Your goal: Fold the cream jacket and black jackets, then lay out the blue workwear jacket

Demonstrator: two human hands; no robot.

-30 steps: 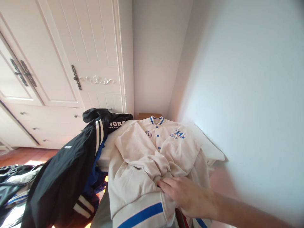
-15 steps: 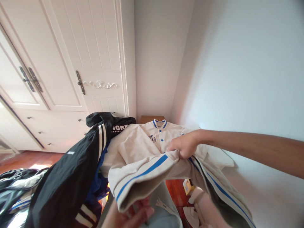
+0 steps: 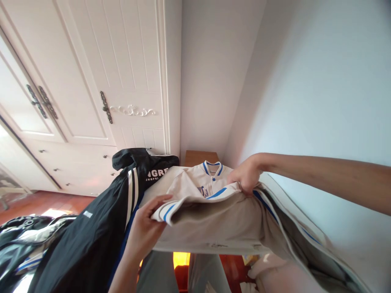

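Observation:
An off-white jacket (image 3: 186,183) with a blue-striped collar, blue snaps and a blue-striped hem lies front up before me, collar at the far end. My left hand (image 3: 149,221) pinches the left corner of its hem, thumb below and fingers on top. My right hand (image 3: 247,175) is closed on the hem near the middle and holds it raised, so the plain inner side shows beneath. From there, the right part of the hem sags toward the lower right. Fabric hides the right fingertips.
A black jacket (image 3: 88,228) with white stripes drapes on the left, over something blue. More clothes (image 3: 30,244) are heaped at the lower left. A white wardrobe (image 3: 131,61) stands behind, a brown box (image 3: 200,158) in the corner, and a pale wall (image 3: 320,81) on the right.
My left hand has come up from below the hem and now grips its left corner. My right hand has risen slightly, still holding the hem. The hem's left part is lifted and folded back.

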